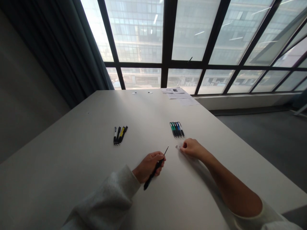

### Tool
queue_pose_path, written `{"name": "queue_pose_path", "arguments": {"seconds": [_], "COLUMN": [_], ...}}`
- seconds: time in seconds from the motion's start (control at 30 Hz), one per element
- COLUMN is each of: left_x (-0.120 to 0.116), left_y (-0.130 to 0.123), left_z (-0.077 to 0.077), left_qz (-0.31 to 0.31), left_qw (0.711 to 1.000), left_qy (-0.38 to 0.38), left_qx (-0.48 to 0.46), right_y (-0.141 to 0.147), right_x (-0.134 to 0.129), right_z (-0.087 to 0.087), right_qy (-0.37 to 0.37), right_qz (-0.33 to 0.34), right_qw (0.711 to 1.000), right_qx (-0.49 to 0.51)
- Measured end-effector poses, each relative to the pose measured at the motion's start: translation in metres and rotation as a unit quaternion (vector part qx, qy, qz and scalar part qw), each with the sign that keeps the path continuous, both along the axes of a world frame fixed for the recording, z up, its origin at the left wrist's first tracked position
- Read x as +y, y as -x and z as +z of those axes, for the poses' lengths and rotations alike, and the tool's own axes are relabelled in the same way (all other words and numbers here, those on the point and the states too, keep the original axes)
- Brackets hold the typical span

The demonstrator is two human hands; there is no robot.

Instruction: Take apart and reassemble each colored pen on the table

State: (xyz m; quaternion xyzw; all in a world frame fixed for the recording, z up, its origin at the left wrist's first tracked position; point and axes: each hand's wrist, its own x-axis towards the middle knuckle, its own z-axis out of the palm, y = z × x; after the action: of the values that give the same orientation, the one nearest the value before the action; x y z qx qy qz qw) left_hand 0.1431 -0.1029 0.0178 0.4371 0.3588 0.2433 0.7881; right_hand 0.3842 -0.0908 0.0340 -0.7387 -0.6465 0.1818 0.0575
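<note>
My left hand (pixel 151 164) is closed round a black pen (pixel 150 179), held at a slant above the white table. A thin refill (pixel 166 150) sticks out past the fingers at the pen's upper end. To the right, my right hand (pixel 190 148) is low over the table with thumb and fingertips pinched together. Just left of those fingertips is a tiny silvery piece (pixel 176 146); whether they touch it or hold anything is too small to tell. Beyond that hand lies a row of several pens (pixel 177 129) with green, blue, white and black barrels.
Several more pens (pixel 120 135), one yellow, lie side by side at the left on the white table (pixel 72 153). Printed papers (pixel 176 92) rest at the far edge near two cable-hole covers (pixel 134 93). Windows and a dark curtain (pixel 57 48) stand behind.
</note>
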Motion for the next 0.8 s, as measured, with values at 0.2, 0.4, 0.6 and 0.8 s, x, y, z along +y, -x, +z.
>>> {"name": "queue_pose_path", "arguments": {"seconds": [0.2, 0.4, 0.6, 0.8], "left_x": [0.0, 0.001, 0.001, 0.0], "left_y": [-0.001, 0.0, 0.0, 0.0], "left_z": [0.0, -0.001, -0.003, -0.001], "left_qz": [0.003, 0.001, 0.0, 0.008], "left_qw": [1.0, 1.0, 1.0, 1.0], "left_qy": [-0.001, -0.001, 0.001, -0.002], "left_qx": [0.002, 0.001, -0.003, -0.017], "right_y": [0.006, 0.008, 0.007, 0.032], "right_x": [-0.004, -0.005, -0.011, -0.027], "right_z": [0.002, 0.004, 0.019, 0.025], "right_qy": [0.011, 0.014, -0.011, 0.053], "right_qz": [0.007, 0.012, 0.002, 0.03], "right_qw": [1.0, 1.0, 1.0, 0.926], "right_qx": [-0.001, 0.009, 0.028, 0.372]}}
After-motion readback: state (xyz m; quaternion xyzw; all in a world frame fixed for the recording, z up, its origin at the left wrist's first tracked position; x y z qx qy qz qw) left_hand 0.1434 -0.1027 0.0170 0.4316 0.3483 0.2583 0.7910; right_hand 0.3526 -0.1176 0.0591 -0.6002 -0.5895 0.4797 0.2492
